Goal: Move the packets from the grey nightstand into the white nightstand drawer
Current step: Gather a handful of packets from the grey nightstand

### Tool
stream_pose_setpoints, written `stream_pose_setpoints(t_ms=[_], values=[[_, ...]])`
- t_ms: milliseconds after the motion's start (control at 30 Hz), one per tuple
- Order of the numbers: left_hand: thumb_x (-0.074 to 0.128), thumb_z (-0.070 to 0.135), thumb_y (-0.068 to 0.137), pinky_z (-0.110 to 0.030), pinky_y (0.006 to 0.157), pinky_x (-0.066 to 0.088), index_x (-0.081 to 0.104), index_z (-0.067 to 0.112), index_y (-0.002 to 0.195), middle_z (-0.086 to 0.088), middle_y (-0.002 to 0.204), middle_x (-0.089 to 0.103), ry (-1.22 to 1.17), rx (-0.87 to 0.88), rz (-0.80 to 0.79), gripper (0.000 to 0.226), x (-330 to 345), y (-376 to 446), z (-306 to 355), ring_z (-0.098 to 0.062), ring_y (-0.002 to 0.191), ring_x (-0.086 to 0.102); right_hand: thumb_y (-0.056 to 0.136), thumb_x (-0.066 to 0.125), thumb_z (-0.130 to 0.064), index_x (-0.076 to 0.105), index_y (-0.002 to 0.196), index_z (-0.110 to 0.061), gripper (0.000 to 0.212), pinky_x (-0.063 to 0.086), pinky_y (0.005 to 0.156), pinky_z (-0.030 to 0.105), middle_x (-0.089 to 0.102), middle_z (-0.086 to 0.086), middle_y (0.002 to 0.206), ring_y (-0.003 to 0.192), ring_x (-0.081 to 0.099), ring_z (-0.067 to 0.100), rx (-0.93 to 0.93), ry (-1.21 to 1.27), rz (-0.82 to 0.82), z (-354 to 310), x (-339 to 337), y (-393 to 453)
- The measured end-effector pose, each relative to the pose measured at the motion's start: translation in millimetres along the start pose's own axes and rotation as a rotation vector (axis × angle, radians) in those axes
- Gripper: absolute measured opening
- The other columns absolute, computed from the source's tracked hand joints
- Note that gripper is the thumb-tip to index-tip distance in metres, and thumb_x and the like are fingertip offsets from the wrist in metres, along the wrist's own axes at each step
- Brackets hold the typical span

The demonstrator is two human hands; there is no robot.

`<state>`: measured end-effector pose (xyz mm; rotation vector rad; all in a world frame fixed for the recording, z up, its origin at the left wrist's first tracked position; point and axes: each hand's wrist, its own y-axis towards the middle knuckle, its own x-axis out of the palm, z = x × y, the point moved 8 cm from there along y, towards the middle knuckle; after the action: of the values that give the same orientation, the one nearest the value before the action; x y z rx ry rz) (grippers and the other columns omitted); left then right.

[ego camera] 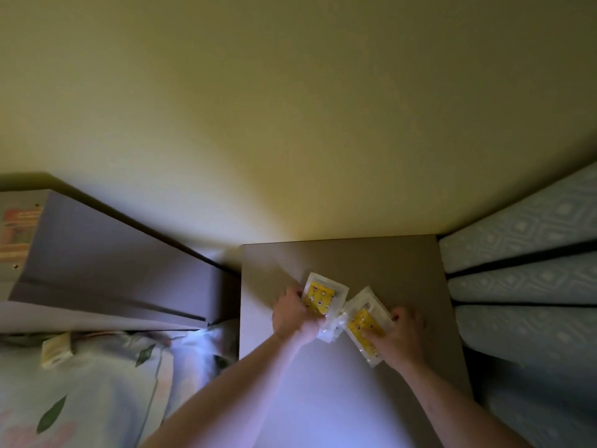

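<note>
Two packets lie on top of the grey nightstand (323,383), near its middle. Each one is a clear plastic bag with a yellow cloth inside, dotted with small dark and white spots. The left hand (292,313) curls its fingers around the edge of the left packet (323,297). The right hand (403,337) grips the right packet (363,321), thumb on top. The packets' corners touch. A patterned mattress (523,279) stands just beside the nightstand.
</note>
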<state>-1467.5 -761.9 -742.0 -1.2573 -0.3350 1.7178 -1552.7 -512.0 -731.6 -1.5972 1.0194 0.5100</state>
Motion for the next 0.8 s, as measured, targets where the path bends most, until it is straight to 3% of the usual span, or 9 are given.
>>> stream_pose_setpoints(t_ms=[133, 267, 433, 533, 600, 700, 800], values=[[0.074, 0.041, 0.070, -0.035, 0.091, 0.052, 0.061, 0.029, 0.112, 0.002, 0.117, 0.058, 0.094, 0.016, 0.028, 0.046, 1.8, -12.1, -6.5, -0.025, 0.114, 0.054, 0.075, 0.083, -0.046, 0.061, 0.105, -0.009, 0.052, 0.048, 0.086, 0.040, 0.062, 0.015, 0.115, 0.108, 0.058, 0.036, 0.030, 0.007, -0.034, 3.2, 7.0, -14.8], [0.068, 0.038, 0.083, -0.033, 0.082, 0.054, 0.059, 0.028, 0.097, 0.006, 0.104, 0.071, 0.038, -0.012, -0.037, 0.019, -3.2, -34.1, -15.9, -0.027, 0.103, 0.066, 0.090, 0.072, -0.029, 0.059, 0.112, -0.005, 0.035, 0.046, 0.077, 0.035, 0.067, 0.016, 0.112, 0.102, 0.065, 0.037, 0.048, 0.209, -0.113, 5.3, 9.8, -45.5], [0.065, 0.034, 0.093, -0.033, 0.091, 0.046, 0.061, 0.030, 0.110, 0.013, 0.092, 0.064, 0.068, 0.126, 0.026, 0.018, -44.9, -97.8, -9.8, -0.023, 0.107, 0.066, 0.094, 0.069, -0.022, 0.057, 0.112, -0.015, 0.023, 0.056, 0.083, 0.042, 0.069, 0.011, 0.109, 0.091, 0.067, 0.029, 0.112, 0.387, -0.120, 15.6, -29.8, -121.6], [0.063, 0.034, 0.095, -0.034, 0.097, 0.045, 0.064, 0.031, 0.113, 0.012, 0.101, 0.070, 0.053, 0.144, 0.042, 0.019, -77.1, -157.2, -16.2, -0.020, 0.109, 0.066, 0.097, 0.066, -0.011, 0.058, 0.112, -0.014, 0.017, 0.048, 0.069, 0.027, 0.068, 0.008, 0.105, 0.080, 0.062, 0.013, 0.115, 0.498, -0.072, 18.5, -79.5, -189.3], [0.064, 0.034, 0.095, -0.037, 0.097, 0.046, 0.065, 0.028, 0.112, 0.008, 0.106, 0.069, 0.007, 0.161, 0.069, 0.018, -98.7, -201.2, -23.3, -0.021, 0.106, 0.066, 0.095, 0.068, -0.014, 0.060, 0.105, -0.019, 0.014, 0.046, 0.073, 0.029, 0.069, 0.004, 0.101, 0.081, 0.062, 0.011, 0.092, 0.512, -0.072, 24.7, -104.8, -233.9], [0.067, 0.030, 0.094, -0.029, 0.077, 0.044, 0.065, 0.017, 0.109, 0.004, 0.097, 0.063, -0.121, 0.207, 0.116, 0.020, -125.9, -264.5, -33.3, -0.018, 0.090, 0.063, 0.088, 0.076, -0.023, 0.065, 0.100, -0.018, 0.017, 0.053, 0.080, 0.036, 0.074, 0.000, 0.095, 0.084, 0.069, 0.015, 0.063, 0.491, -0.100, 37.1, -132.7, -289.0], [0.060, 0.036, 0.091, -0.033, 0.074, 0.051, 0.065, 0.022, 0.101, 0.005, 0.091, 0.064, -0.243, 0.279, 0.162, 0.018, -143.7, -327.2, -43.0, -0.012, 0.080, 0.062, 0.083, 0.082, -0.028, 0.068, 0.096, -0.027, 0.019, 0.053, 0.074, 0.031, 0.077, -0.007, 0.087, 0.083, 0.072, 0.009, -0.018, 0.464, -0.123, 44.5, -153.7, -331.5]])
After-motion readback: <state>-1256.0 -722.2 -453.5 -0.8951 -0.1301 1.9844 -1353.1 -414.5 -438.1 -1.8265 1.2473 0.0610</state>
